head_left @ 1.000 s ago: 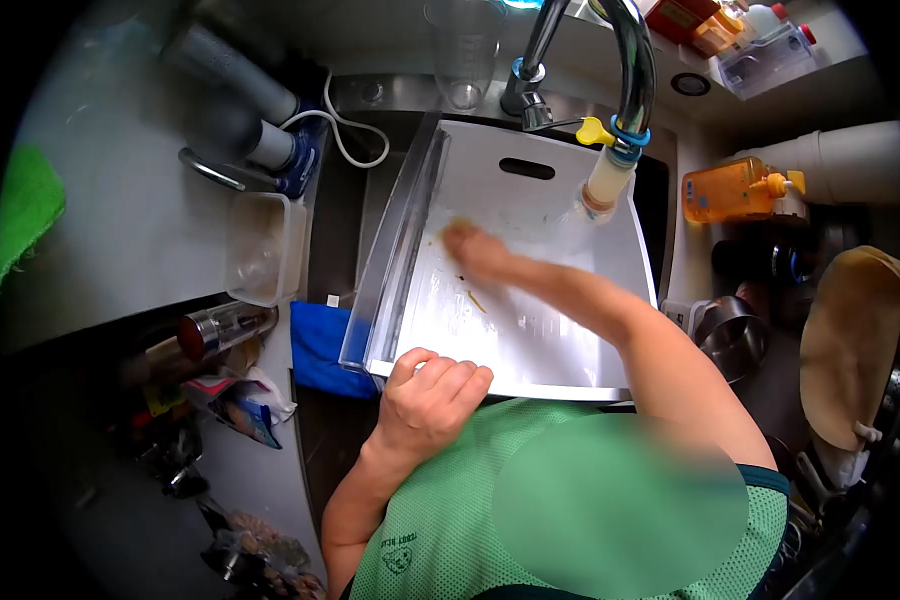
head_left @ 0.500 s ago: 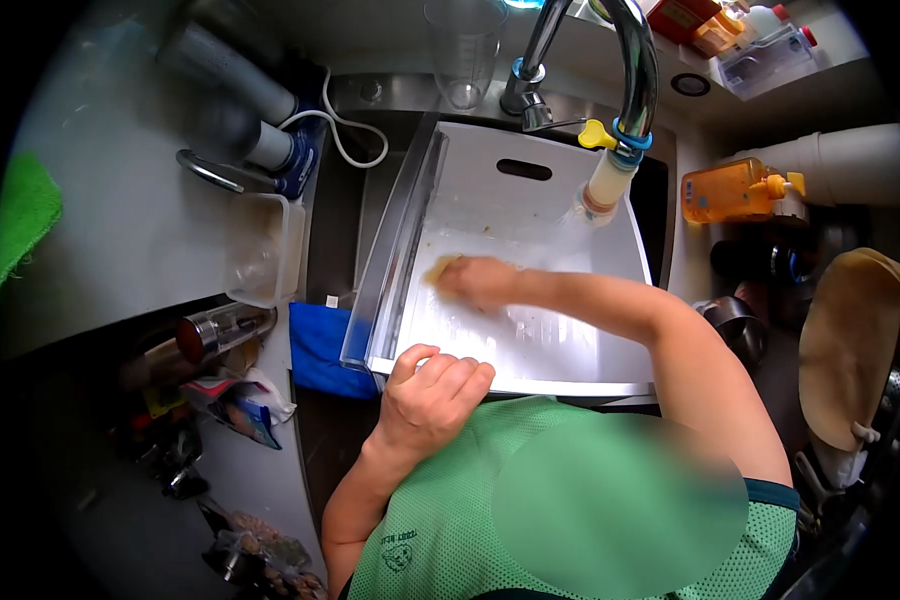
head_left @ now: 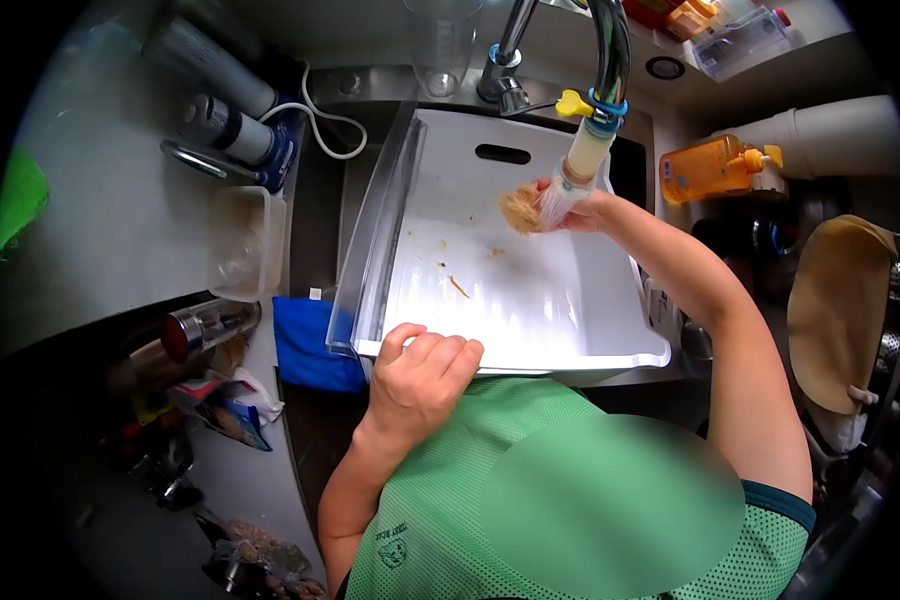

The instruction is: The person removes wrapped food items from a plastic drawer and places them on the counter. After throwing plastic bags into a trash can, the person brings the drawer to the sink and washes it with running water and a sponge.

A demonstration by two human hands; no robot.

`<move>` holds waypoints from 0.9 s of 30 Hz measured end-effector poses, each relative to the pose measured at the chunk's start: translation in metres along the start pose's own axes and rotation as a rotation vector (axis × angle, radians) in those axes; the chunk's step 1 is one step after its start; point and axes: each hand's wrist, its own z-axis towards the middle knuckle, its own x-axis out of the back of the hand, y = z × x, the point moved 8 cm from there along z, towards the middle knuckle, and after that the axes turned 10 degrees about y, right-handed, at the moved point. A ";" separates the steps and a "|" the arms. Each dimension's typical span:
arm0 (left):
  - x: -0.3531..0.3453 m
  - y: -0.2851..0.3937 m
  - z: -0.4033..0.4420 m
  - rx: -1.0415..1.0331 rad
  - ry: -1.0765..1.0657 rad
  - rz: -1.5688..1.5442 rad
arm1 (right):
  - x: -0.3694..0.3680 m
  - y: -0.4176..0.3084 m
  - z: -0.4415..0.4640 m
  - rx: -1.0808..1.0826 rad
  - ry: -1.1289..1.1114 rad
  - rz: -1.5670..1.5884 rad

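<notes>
A white drawer-like bin point(head_left: 510, 335) with a clear panel along its left side lies tilted in the steel sink. My left hand point(head_left: 422, 375) is closed over the bin's near rim at the left corner. Under the running faucet point(head_left: 585, 155), my right hand point(head_left: 575, 210) holds a tan scrubber point(head_left: 521, 209), and water pours over the fingers. Brown bits and a thin orange-brown strip point(head_left: 458, 287) lie on the bin's inner surface. The bin has a dark oval handle slot point(head_left: 502, 154) near its far edge.
To the right stand an orange soap bottle point(head_left: 708, 170) and a tan board-like item point(head_left: 842, 310). On the left are a clear plastic container point(head_left: 240, 245), a blue cloth point(head_left: 315, 345), a green cloth point(head_left: 20, 200) and a white cable point(head_left: 320, 130). A clear pitcher point(head_left: 442, 50) stands behind the sink.
My right hand has moved with the scrubber from the bin's left part to the right and up, under the faucet's stream. My left hand stays on the rim. The view has shifted slightly.
</notes>
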 end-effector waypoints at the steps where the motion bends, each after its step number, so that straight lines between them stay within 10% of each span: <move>1: 0.000 -0.001 0.000 0.000 -0.011 0.000 | -0.003 -0.006 0.000 0.122 0.007 -0.067; 5: 0.001 0.001 0.003 -0.018 0.020 0.012 | -0.049 0.069 -0.001 0.151 -0.236 -1.499; 9: 0.002 0.002 0.004 -0.005 0.050 0.007 | -0.117 0.097 -0.065 0.093 -0.663 -1.446; 11: 0.003 0.003 0.004 -0.011 0.041 0.016 | -0.135 0.088 -0.059 0.481 -0.675 -1.218; 13: 0.002 0.002 0.002 -0.002 0.034 0.006 | -0.106 0.073 -0.015 0.708 -0.282 -1.402; 15: 0.001 0.001 0.000 0.009 0.029 0.004 | -0.068 0.058 0.005 0.389 -0.021 -1.631; 20: 0.002 0.001 -0.001 -0.002 0.072 -0.007 | -0.152 0.096 -0.073 0.524 -0.801 -1.045; 27: 0.002 0.002 -0.008 0.001 0.098 0.025 | -0.172 0.046 -0.027 0.620 -0.279 -1.210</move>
